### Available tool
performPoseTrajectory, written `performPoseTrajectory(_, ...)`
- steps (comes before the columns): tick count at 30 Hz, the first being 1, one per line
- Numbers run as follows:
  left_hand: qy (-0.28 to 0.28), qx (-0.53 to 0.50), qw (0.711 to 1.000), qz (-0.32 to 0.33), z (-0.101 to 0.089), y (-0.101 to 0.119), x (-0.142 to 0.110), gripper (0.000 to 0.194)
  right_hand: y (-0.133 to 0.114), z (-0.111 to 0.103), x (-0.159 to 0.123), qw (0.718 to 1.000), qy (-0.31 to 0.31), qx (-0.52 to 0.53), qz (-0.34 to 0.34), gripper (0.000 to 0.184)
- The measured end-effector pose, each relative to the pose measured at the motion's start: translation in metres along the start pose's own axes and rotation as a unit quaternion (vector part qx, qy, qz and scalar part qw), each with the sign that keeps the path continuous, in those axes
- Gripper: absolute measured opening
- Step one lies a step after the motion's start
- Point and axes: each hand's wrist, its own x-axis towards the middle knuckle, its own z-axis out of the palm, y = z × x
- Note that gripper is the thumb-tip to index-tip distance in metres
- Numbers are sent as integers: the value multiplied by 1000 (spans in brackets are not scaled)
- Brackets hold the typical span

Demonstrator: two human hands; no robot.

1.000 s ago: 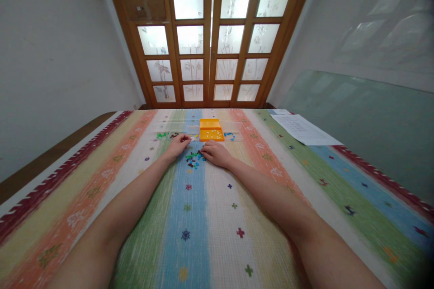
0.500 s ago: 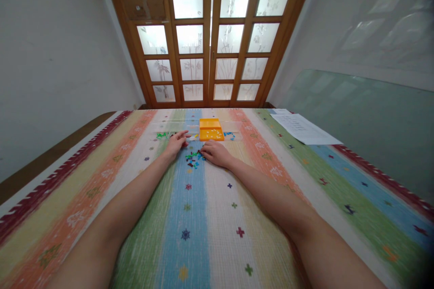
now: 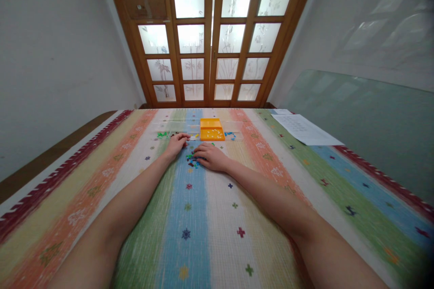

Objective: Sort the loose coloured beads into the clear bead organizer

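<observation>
My left hand (image 3: 176, 145) rests near the front of the clear plastic boxes, its fingers loosely bent with a gap to the thumb and nothing visible in them. My right hand (image 3: 213, 157) lies over the right side of a small pile of mixed pieces (image 3: 190, 159), fingers apart. The pile holds tiny green, blue and dark red pieces; my right fingers partly hide it. Beyond the right hand stands an open orange box (image 3: 210, 123) with white pieces (image 3: 214, 134) inside. Green pieces (image 3: 162, 135) lie in a clear compartment at the left, dark red pieces (image 3: 173, 134) beside them.
Blue pieces (image 3: 230, 135) sit in a clear section right of the orange box, and a yellow piece (image 3: 197, 135) lies left of it. Printed paper sheets (image 3: 305, 130) lie farther right on the striped tablecloth (image 3: 224, 244). Glazed wooden doors (image 3: 210, 36) stand behind the table.
My left fingers spread apart, then drew in a little near the clear boxes. My right hand shifted left over the pile and its fingers spread.
</observation>
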Motion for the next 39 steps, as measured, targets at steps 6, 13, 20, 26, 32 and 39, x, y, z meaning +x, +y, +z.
performPoseTrajectory(6, -12, -3, 1000, 15, 0, -11, 6, 23, 3, 2, -1, 1000, -22, -1, -6, 30)
performPoseTrajectory(13, -23, 18, 999, 30, 0, -9, 4, 22, 0, 2, 1, 998, -36, -43, -19, 27)
performPoseTrajectory(20, -36, 108, 991, 63, 0, -5, 0, 23, 5, 9, -2, 999, -20, -35, 0, 30)
performPoseTrajectory(26, -101, 277, 938, 184, -2, 1, -8, 20, 17, 9, -6, 996, 49, 48, 56, 29)
performPoseTrajectory(32, -148, 351, 898, 222, 0, 6, -15, 26, 31, 8, -11, 980, 120, 38, 154, 21)
performPoseTrajectory(39, -174, 368, 885, 225, 3, 8, -17, 24, 33, 9, -12, 979, 120, 20, 166, 18)
